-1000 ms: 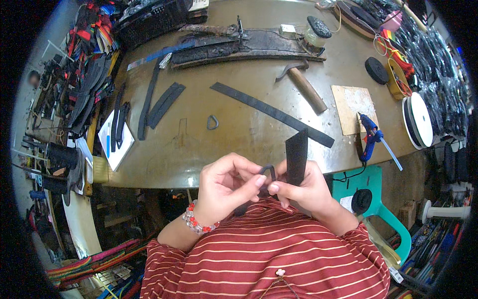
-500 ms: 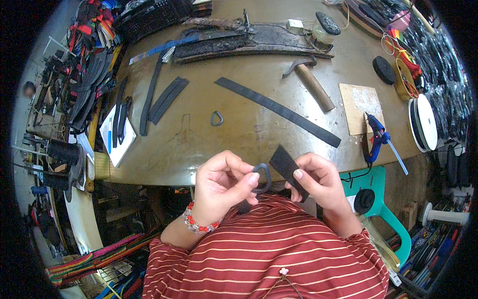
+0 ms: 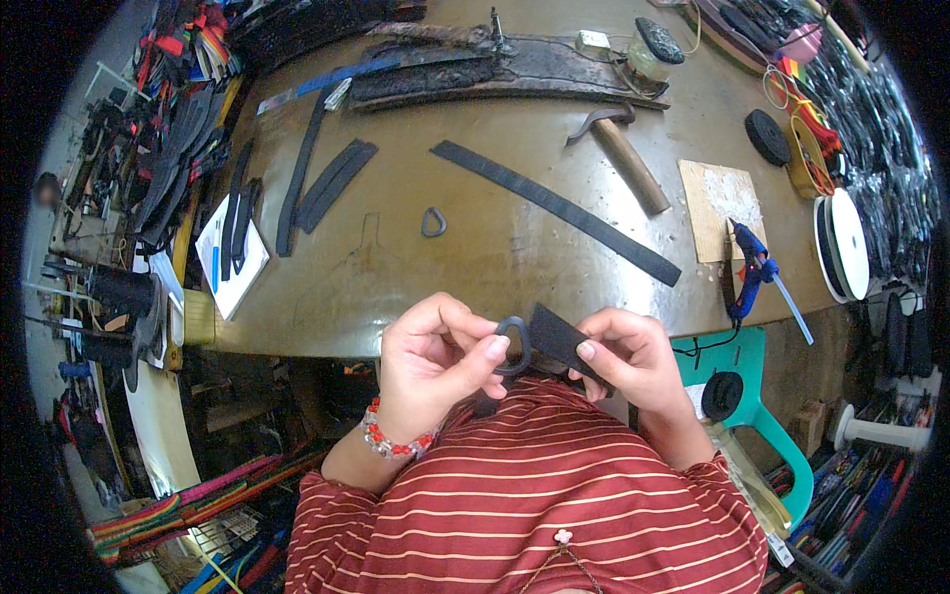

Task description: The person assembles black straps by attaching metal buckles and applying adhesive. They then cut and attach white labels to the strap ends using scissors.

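My left hand [image 3: 430, 361] pinches a black D-shaped ring [image 3: 525, 345] between thumb and fingertips, just past the table's near edge. My right hand [image 3: 633, 361] is closed on a short, wide black webbing strap [image 3: 556, 335]. The strap's free end points at the ring and comes close to its upper side; whether they touch I cannot tell. Below the left fingers shows a dark end [image 3: 485, 404], mostly hidden. A second black ring [image 3: 426, 226] lies on the table beyond my hands. Farther off are a long black strap [image 3: 559, 213] and a folded one [image 3: 336, 185].
On the table [image 3: 346, 317] are a hammer [image 3: 633, 168], a blue glue gun [image 3: 754, 272] beside a stained board [image 3: 708, 193], and a white notepad [image 3: 247, 272]. A long dark block [image 3: 534, 84] and a jar [image 3: 655, 54] stand at the back. A green chair [image 3: 782, 436] is at right.
The strap in my right hand has tipped over to the left, bringing its free end nearer the ring. My left hand still holds the ring, with little movement.
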The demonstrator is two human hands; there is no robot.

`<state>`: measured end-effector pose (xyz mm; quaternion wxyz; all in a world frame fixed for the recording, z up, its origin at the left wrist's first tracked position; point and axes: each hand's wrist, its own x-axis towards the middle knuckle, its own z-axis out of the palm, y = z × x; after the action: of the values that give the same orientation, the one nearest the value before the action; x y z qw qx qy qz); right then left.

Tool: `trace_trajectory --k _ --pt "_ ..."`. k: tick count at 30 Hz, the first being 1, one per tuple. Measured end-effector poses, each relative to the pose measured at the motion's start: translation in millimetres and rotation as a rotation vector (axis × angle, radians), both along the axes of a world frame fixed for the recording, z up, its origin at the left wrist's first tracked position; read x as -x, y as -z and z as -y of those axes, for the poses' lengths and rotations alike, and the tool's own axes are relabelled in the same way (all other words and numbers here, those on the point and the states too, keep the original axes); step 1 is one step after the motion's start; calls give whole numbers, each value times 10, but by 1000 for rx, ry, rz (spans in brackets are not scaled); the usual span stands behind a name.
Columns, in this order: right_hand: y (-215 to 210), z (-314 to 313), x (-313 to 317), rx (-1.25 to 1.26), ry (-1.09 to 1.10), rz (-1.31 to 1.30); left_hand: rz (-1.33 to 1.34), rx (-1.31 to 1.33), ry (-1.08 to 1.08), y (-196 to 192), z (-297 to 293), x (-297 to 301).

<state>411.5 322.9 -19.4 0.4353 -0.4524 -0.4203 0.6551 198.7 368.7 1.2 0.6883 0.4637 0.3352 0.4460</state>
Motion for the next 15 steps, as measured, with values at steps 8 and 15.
trace_trajectory --k 8,15 --pt "9 22 1 -16 -10 11 -8 -25 3 -40 21 3" --pt "10 23 17 -25 -30 -1 25 -6 -3 58 -24 -3"
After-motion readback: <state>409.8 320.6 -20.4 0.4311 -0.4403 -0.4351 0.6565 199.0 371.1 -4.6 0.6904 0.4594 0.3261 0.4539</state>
